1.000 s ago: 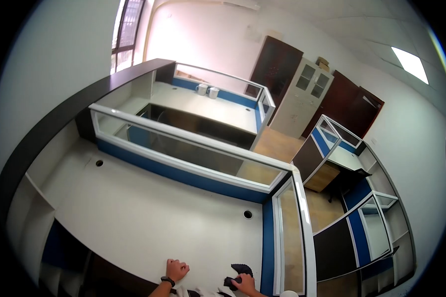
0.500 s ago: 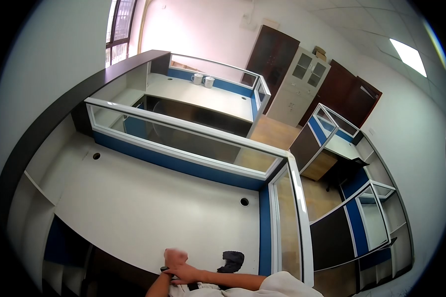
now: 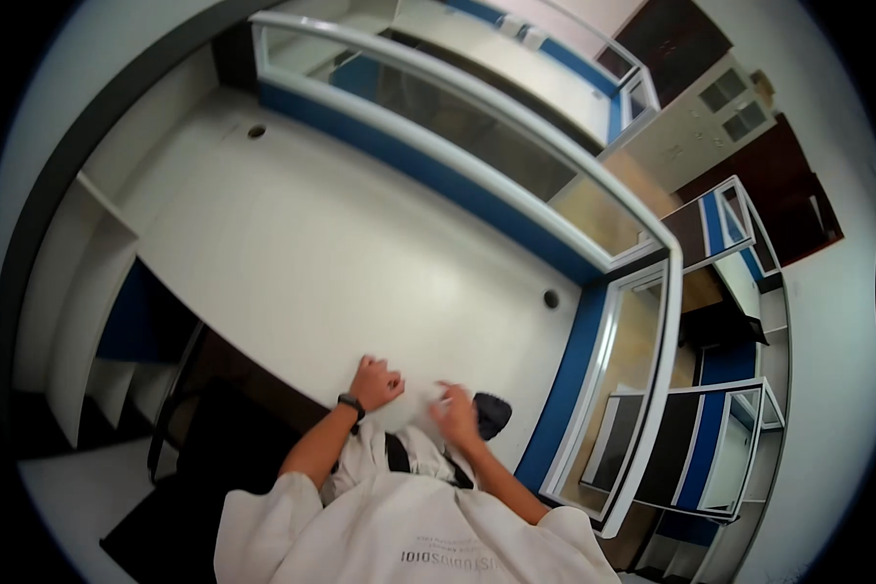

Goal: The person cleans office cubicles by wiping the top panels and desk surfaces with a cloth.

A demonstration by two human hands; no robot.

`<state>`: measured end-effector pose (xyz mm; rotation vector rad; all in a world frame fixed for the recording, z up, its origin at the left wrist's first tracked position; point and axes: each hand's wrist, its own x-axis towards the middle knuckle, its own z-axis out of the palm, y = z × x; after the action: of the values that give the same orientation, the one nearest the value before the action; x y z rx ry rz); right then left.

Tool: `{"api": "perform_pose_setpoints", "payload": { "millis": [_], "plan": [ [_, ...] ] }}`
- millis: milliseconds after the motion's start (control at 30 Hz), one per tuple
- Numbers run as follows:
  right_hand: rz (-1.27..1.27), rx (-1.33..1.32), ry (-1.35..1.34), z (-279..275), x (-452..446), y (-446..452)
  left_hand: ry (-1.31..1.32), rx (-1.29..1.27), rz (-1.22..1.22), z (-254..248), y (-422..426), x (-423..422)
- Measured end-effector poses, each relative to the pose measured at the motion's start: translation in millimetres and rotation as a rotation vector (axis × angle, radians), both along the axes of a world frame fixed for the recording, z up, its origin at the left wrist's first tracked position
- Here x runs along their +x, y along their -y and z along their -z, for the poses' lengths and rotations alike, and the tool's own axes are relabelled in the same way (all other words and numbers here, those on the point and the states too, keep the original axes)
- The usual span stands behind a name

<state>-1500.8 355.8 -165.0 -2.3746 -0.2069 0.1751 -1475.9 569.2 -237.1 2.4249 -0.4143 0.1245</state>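
Note:
My left hand (image 3: 375,383), with a dark band on its wrist, is above the front edge of the white desk (image 3: 360,263). Its fingers are curled in and no object shows in them. To its right, my right hand (image 3: 456,417) is partly smeared by motion, its fingers apart and pointing toward the left hand. A gap separates the two hands. Just beside the right hand lies a dark, soft-looking item (image 3: 493,417) on the desk; its kind is unclear. Below the hands is bunched cream cloth with black straps (image 3: 397,454), close against my body.
A blue and glass partition (image 3: 438,185) borders the desk's far side, and another (image 3: 608,380) its right. Cable holes (image 3: 551,299) pierce the desktop. A black chair (image 3: 229,438) stands at lower left. Two white mugs (image 3: 532,37) sit on the desk beyond.
The view has tilted down. My hands, crossed over each other before, are now apart. The right hand has moved to the right, beside the dark item.

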Motion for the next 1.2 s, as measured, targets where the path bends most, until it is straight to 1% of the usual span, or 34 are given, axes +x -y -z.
{"api": "perform_pose_setpoints", "payload": {
  "millis": [33,67,133,200,233,367,400,467,500,567,600,633,733,800,867,933,967,1033,1067,1133,1167,1200],
  "plan": [
    [0.075,-0.111,0.110,8.2,-7.8,21.8,0.029,-0.025,0.006,1.7,-0.6,0.5],
    [0.148,-0.224,0.225,21.9,-13.6,45.8,-0.001,-0.028,-0.002,-0.9,-0.5,1.0],
    [0.288,-0.217,0.089,49.4,-38.5,95.8,0.019,-0.080,0.028,-7.5,-1.3,1.0],
    [0.354,-0.278,0.133,55.0,-59.4,122.2,0.024,-0.069,0.022,-2.8,-0.9,-0.3],
    [0.430,-0.289,0.061,49.6,-65.0,125.1,0.058,-0.056,0.022,-2.4,-1.0,0.7],
    [0.483,-0.363,0.076,47.4,-67.5,119.9,0.047,-0.044,0.031,-5.5,-1.3,1.1],
    [0.480,-0.367,0.073,49.2,-65.3,116.9,0.050,-0.083,0.032,-4.9,-1.6,0.8],
    [0.450,-0.452,0.185,52.1,-60.7,109.2,0.046,-0.124,0.028,-7.7,-3.3,-0.3],
    [0.444,-0.454,0.181,53.3,-57.9,106.6,0.080,-0.126,0.035,-9.6,-2.7,0.2],
    [0.387,-0.301,0.031,44.4,-47.6,94.8,0.108,-0.130,0.030,-10.0,-2.5,0.2],
    [0.377,-0.304,0.028,41.6,-41.2,87.1,0.108,-0.087,0.048,-8.1,-2.5,0.2],
    [0.303,-0.212,-0.039,39.2,-33.7,77.4,0.107,-0.043,0.068,-6.5,-2.4,0.7],
    [0.148,0.061,-0.265,17.3,-5.8,28.5,0.152,-0.060,0.081,-3.9,-2.6,0.9],
    [-0.053,0.119,-0.339,6.4,11.9,-6.5,0.125,-0.055,0.091,-1.2,-2.9,0.9],
    [-0.325,0.167,-0.181,-9.9,26.6,-43.1,0.102,-0.047,0.102,-0.8,-4.9,3.3],
    [-0.584,0.140,-0.040,-20.9,39.2,-72.3,0.215,-0.076,0.150,-0.6,-6.6,4.6],
    [-0.584,0.140,-0.036,-24.8,42.9,-84.7,0.241,-0.075,0.170,-0.8,-7.6,6.9],
    [-0.755,0.009,0.028,-29.4,48.8,-104.3,0.258,-0.068,0.185,-1.1,-7.8,6.0],
    [-0.755,0.008,0.032,-29.6,51.7,-110.7,0.257,-0.059,0.193,-1.2,-6.4,6.0],
    [-0.871,-0.006,-0.053,-30.0,56.2,-120.6,0.252,-0.046,0.204,-1.5,-7.3,3.9],
    [-0.871,-0.006,-0.048,-27.0,57.4,-122.5,0.248,-0.042,0.208,-1.0,-8.1,3.8],
    [-0.929,-0.031,-0.113,-22.2,60.3,-123.9,0.246,-0.038,0.212,-1.4,-7.2,3.4]
  ]
}}
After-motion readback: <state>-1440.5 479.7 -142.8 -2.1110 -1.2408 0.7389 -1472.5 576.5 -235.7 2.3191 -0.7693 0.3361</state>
